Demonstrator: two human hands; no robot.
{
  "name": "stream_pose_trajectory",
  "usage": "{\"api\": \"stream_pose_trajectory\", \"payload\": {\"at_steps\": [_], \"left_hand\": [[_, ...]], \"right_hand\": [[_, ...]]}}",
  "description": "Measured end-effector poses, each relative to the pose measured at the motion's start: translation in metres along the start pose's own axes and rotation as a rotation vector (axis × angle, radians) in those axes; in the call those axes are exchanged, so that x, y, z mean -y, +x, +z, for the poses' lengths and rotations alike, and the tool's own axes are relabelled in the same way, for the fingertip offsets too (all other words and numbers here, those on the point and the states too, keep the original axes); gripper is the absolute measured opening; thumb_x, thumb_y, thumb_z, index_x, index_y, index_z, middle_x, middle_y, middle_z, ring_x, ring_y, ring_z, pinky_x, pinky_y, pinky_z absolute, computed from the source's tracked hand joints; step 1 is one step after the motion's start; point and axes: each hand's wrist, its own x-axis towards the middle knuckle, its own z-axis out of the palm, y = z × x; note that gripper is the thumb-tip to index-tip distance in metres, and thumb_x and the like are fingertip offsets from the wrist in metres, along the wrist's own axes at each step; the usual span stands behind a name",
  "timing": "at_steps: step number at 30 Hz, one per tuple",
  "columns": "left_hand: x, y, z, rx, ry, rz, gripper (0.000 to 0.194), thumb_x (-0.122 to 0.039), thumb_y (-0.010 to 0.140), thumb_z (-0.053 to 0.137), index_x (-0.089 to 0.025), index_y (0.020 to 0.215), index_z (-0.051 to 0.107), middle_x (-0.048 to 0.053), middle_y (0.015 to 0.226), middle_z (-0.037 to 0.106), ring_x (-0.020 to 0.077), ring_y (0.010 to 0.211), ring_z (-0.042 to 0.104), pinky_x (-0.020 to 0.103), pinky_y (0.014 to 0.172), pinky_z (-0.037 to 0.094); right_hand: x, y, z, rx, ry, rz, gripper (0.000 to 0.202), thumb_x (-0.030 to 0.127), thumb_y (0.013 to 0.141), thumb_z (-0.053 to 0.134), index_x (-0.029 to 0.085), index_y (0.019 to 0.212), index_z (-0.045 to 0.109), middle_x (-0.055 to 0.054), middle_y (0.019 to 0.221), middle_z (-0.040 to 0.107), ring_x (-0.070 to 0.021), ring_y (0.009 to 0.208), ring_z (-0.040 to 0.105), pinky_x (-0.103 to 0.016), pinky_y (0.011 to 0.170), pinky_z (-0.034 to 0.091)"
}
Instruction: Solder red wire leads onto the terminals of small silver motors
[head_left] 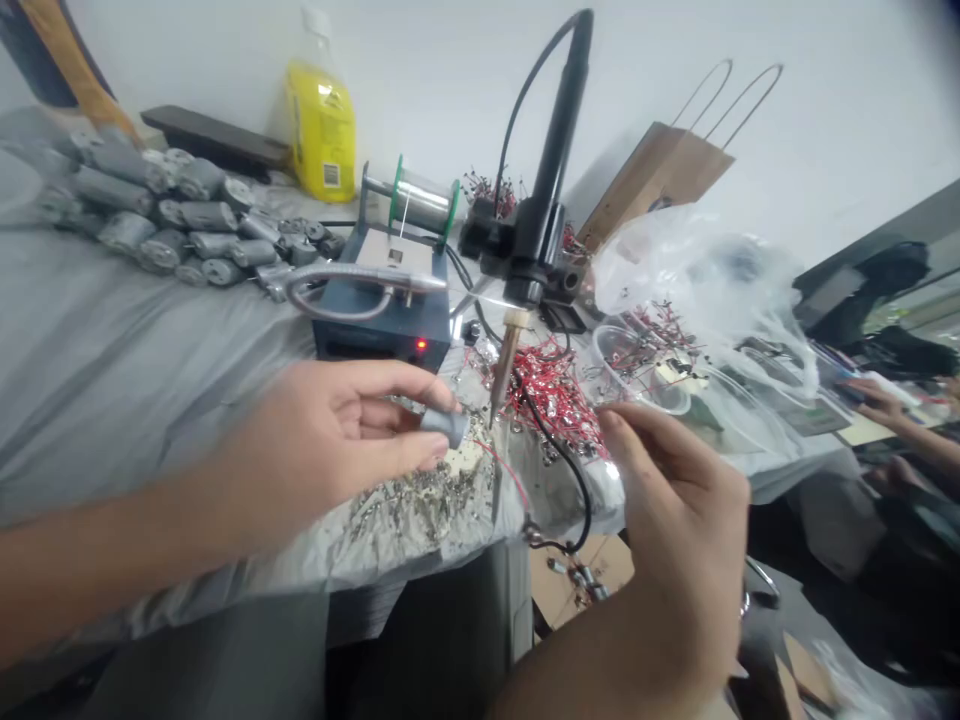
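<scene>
My left hand (pixel 337 425) grips a small grey cylindrical motor (pixel 445 427) between thumb and fingers. From the motor a thin red wire (pixel 506 468) runs down to a small metal part (pixel 532 531) hanging at the table edge. A soldering iron (pixel 508 370) in a black stand points tip-down just right of the motor, apart from it. My right hand (pixel 671 485) is closed in a pinch beside a pile of red wires with small parts (pixel 551 400); whatever its fingertips hold is hidden. A black wire (pixel 577 470) loops between the hands.
Behind stand a solder feeder box (pixel 382 335) with a red light, a solder spool (pixel 424 203) and a yellow bottle (pixel 322 130). Many motors (pixel 161 210) are heaped left. Plastic bags (pixel 697 265) and a paper bag (pixel 652 180) lie right. Another person's hand (pixel 877 400) shows far right.
</scene>
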Motion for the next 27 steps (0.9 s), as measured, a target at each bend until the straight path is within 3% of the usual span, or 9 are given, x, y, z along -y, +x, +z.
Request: {"api": "stream_pose_trajectory", "payload": {"at_steps": [4, 6, 10, 13, 18, 21, 25, 27], "left_hand": [[0.0, 0.005, -0.004, -0.026, 0.048, -0.03, 0.032, -0.045, 0.084, 0.09, -0.025, 0.108, 0.083, 0.002, 0.101, 0.088, 0.0204, 0.086, 0.086, 0.017, 0.081, 0.069], [0.005, 0.007, -0.007, -0.045, 0.083, -0.014, 0.036, -0.049, 0.08, 0.089, -0.026, 0.107, 0.083, 0.001, 0.109, 0.088, 0.022, 0.093, 0.087, 0.019, 0.083, 0.068], [0.016, 0.012, -0.012, -0.054, 0.124, 0.016, 0.041, -0.055, 0.073, 0.09, -0.031, 0.105, 0.083, -0.005, 0.111, 0.087, 0.0247, 0.106, 0.085, 0.021, 0.083, 0.066], [0.017, 0.015, -0.012, -0.017, 0.106, 0.018, 0.038, -0.051, 0.073, 0.09, -0.03, 0.104, 0.082, -0.006, 0.107, 0.087, 0.0212, 0.096, 0.085, 0.019, 0.08, 0.065], [0.003, 0.01, -0.006, 0.064, -0.076, 0.038, 0.029, -0.039, 0.086, 0.086, -0.02, 0.106, 0.078, 0.002, 0.114, 0.084, 0.0213, 0.095, 0.082, 0.028, 0.09, 0.066], [0.0, 0.01, -0.002, 0.051, -0.123, 0.063, 0.027, -0.037, 0.08, 0.086, -0.019, 0.097, 0.075, 0.003, 0.093, 0.081, 0.0229, 0.086, 0.08, 0.034, 0.084, 0.067], [0.004, 0.015, -0.001, 0.054, -0.156, 0.092, 0.026, -0.034, 0.077, 0.085, -0.02, 0.096, 0.074, 0.006, 0.095, 0.08, 0.0237, 0.087, 0.079, 0.038, 0.083, 0.067], [0.005, 0.016, -0.001, 0.07, -0.171, 0.098, 0.028, -0.035, 0.076, 0.086, -0.02, 0.097, 0.074, 0.007, 0.097, 0.08, 0.0237, 0.086, 0.078, 0.038, 0.082, 0.067]], "right_hand": [[-0.013, 0.007, 0.008, 0.068, -0.089, 0.029, 0.027, 0.045, 0.098, 0.07, 0.024, 0.103, 0.087, -0.005, 0.089, 0.08, -0.0208, 0.078, 0.069, -0.037, 0.077, 0.055], [-0.019, 0.009, 0.008, 0.075, -0.116, 0.024, 0.028, 0.044, 0.099, 0.067, 0.024, 0.104, 0.086, -0.006, 0.09, 0.08, -0.0208, 0.077, 0.068, -0.039, 0.078, 0.054], [-0.024, 0.012, -0.001, 0.062, -0.143, -0.015, 0.028, 0.042, 0.1, 0.064, 0.024, 0.102, 0.085, -0.006, 0.094, 0.08, -0.0193, 0.076, 0.067, -0.037, 0.075, 0.053], [-0.017, 0.02, -0.01, 0.048, -0.178, -0.064, 0.029, 0.04, 0.101, 0.061, 0.023, 0.102, 0.083, -0.006, 0.099, 0.08, -0.0181, 0.076, 0.067, -0.035, 0.073, 0.052], [0.014, 0.05, -0.017, 0.105, -0.193, -0.22, 0.027, 0.041, 0.097, 0.064, 0.023, 0.1, 0.084, -0.004, 0.096, 0.077, -0.017, 0.073, 0.064, -0.035, 0.072, 0.049], [0.039, 0.074, -0.025, 0.145, -0.193, -0.355, 0.024, 0.044, 0.093, 0.07, 0.025, 0.098, 0.085, -0.004, 0.094, 0.078, -0.0179, 0.072, 0.064, -0.036, 0.073, 0.048], [0.08, 0.099, -0.054, 0.071, -0.314, -0.67, 0.023, 0.046, 0.098, 0.069, 0.029, 0.099, 0.084, -0.003, 0.095, 0.081, -0.0169, 0.067, 0.066, -0.037, 0.068, 0.046], [0.103, 0.107, -0.07, 0.052, -0.389, -0.763, 0.02, 0.039, 0.099, 0.068, 0.029, 0.103, 0.085, -0.004, 0.099, 0.082, -0.0173, 0.071, 0.069, -0.037, 0.07, 0.046]]}}
